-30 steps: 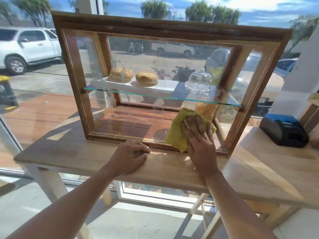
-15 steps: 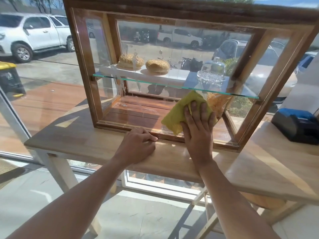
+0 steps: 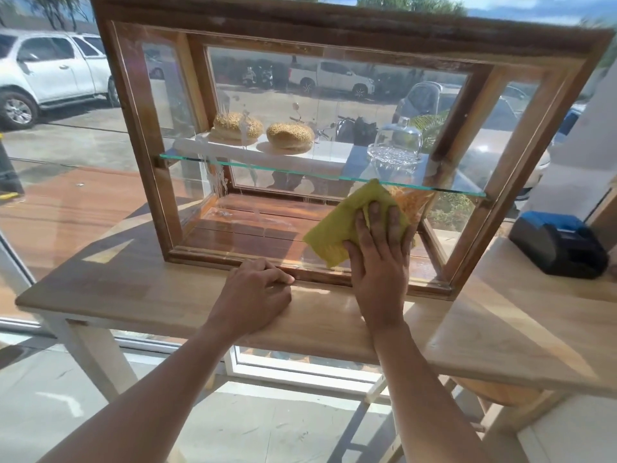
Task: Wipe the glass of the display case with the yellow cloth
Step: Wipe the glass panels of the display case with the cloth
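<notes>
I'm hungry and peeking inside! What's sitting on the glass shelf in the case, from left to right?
First bun → second bun → clear glass dish with a dome lid.

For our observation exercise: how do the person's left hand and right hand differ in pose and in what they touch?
The right hand lies flat, fingers straight, pressing the yellow cloth against the display case glass. The left hand has curled fingers and rests on the wooden table, holding nothing. Both are bare.
</notes>
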